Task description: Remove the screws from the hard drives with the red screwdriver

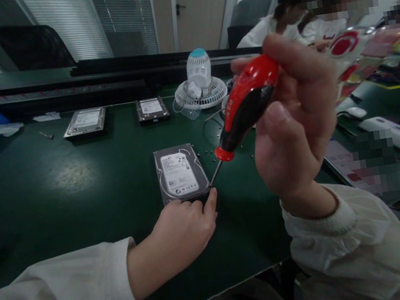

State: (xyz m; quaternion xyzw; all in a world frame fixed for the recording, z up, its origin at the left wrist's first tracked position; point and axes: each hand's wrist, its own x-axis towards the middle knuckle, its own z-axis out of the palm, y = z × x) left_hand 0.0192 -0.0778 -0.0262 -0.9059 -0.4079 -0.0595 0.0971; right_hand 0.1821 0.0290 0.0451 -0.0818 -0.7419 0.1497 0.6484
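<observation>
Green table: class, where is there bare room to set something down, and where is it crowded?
Bare: the wide patch left of the middle drive, in front of the rear left drive. Crowded: right of it, with screwdriver, loose screws and fan.

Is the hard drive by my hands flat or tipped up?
Flat: the hard drive lies label up on the table, left hand at its edge.

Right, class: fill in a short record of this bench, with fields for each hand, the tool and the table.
left hand: grips near edge of hard drive
right hand: holds red-and-black screwdriver
tip: at the drive's near right corner
table: dark green
further back: second drive, third drive, white fan
</observation>
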